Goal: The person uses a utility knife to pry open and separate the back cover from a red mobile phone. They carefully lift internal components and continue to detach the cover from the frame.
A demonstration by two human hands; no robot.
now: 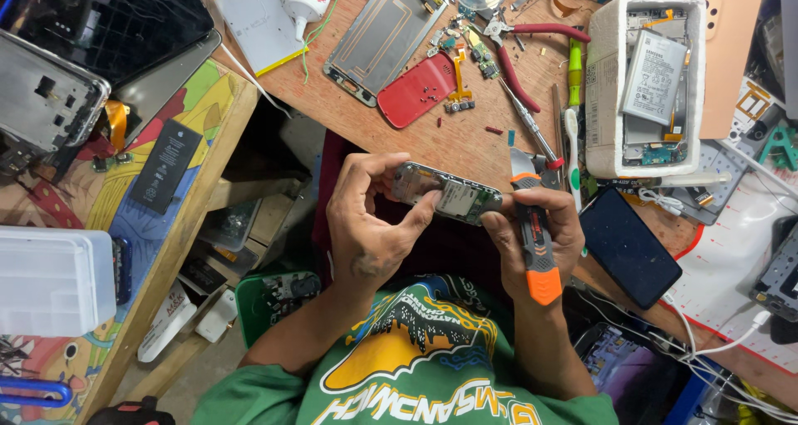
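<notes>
Head view showed a small opened phone (446,193) with its circuit board bare, held in the air just off the near edge of the wooden workbench (465,138), above the person's lap. The left hand (366,226) pinched its left end, thumb pressed on top. The right hand (532,234) was closed round an orange-and-grey screwdriver (536,238), tip meeting the phone's right end — judged a prying or unscrewing step, calling for a steady grip and light pressure. On the bench lay one red back cover (418,90), one pair of red-handled pliers (524,47), one dark phone (629,246) face down, and one white foam box (648,84) holding parts — plus one green-handled tool (575,68) beside it.
</notes>
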